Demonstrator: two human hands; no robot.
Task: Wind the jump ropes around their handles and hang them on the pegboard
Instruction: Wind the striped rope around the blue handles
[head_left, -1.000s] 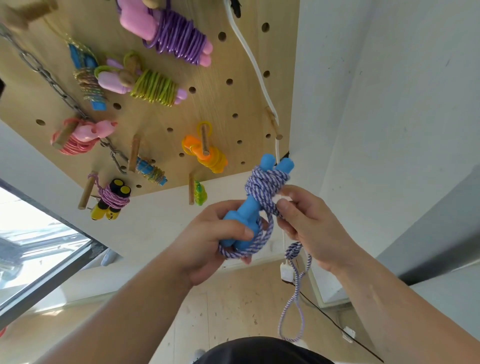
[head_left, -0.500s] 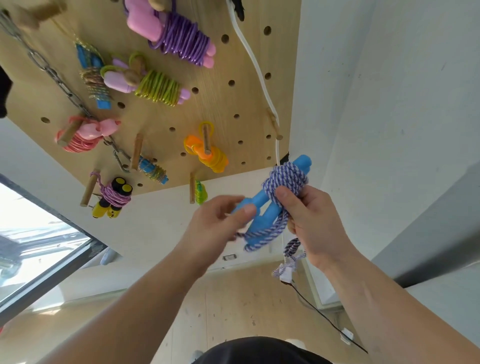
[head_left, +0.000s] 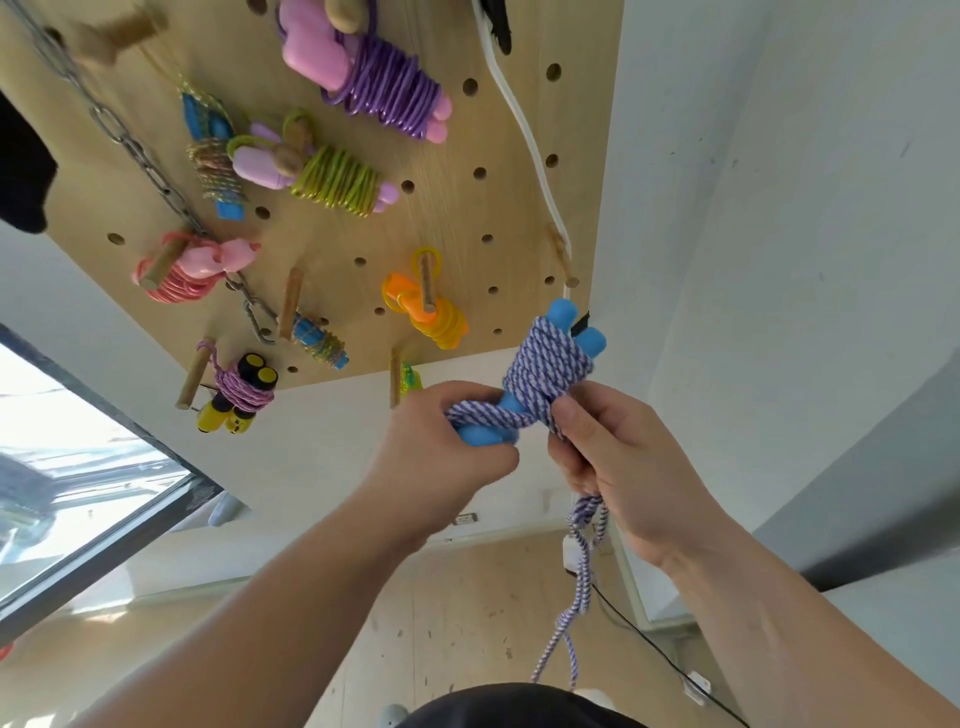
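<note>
Two blue handles (head_left: 563, 314) stand side by side, wrapped in purple-and-white braided rope (head_left: 545, 371). My left hand (head_left: 441, 457) grips the lower ends of the handles and a strand of rope crossing them. My right hand (head_left: 613, 457) grips the rope just right of the coil; a loose doubled length (head_left: 579, 587) hangs below it. The wooden pegboard (head_left: 441, 208) is above, its lower edge just behind the handles.
Several wound jump ropes hang on pegs: purple (head_left: 384, 88), green (head_left: 332, 179), pink (head_left: 192, 267), orange-yellow (head_left: 431, 309), black-and-yellow (head_left: 236, 392). A chain (head_left: 145, 161) and a white cord (head_left: 524, 135) run down the board. One bare peg (head_left: 561, 254) sticks out at right.
The handles have tilted upright again and another turn of rope crosses their lower part. My left hand has closed over the handle ends; the hanging tail swung lower.
</note>
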